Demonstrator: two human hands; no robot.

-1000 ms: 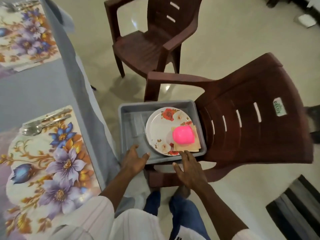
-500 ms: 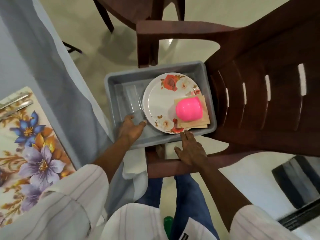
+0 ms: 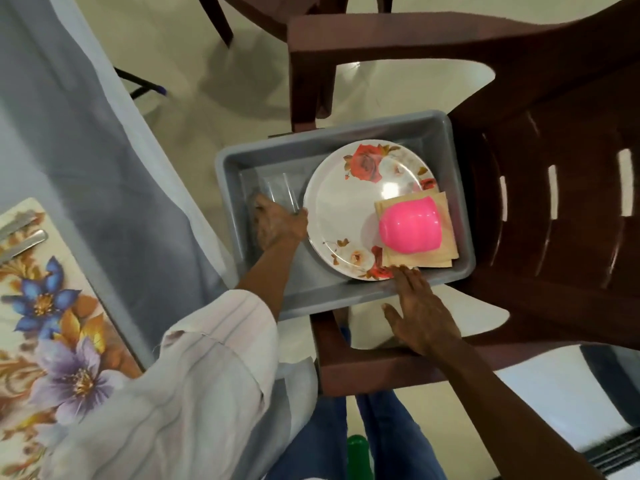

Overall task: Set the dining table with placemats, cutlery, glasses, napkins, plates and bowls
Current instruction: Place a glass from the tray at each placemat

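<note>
A grey tray (image 3: 346, 299) sits on the seat of a brown plastic chair (image 3: 554, 237). Inside it lie a white plate with red roses (image 3: 346, 209), folded tan napkins (image 3: 446, 247) and an upturned pink bowl (image 3: 410, 226) on top of them. A clear glass (image 3: 280, 188) lies on its side in the tray's left part. My left hand (image 3: 277, 225) is inside the tray with its fingers curled round the glass. My right hand (image 3: 420, 313) rests flat on the tray's near rim, fingers straight.
The dining table with a blue-grey cloth (image 3: 69, 133) runs along the left. A floral placemat (image 3: 45, 323) lies on it with cutlery (image 3: 20, 233) at its top edge. A second brown chair (image 3: 263, 12) stands farther back on the pale floor.
The camera has come closer and looks more steeply down. My left hand has reached deeper into the tray and closed round the glass. My right hand has moved up onto the tray's rim.
</note>
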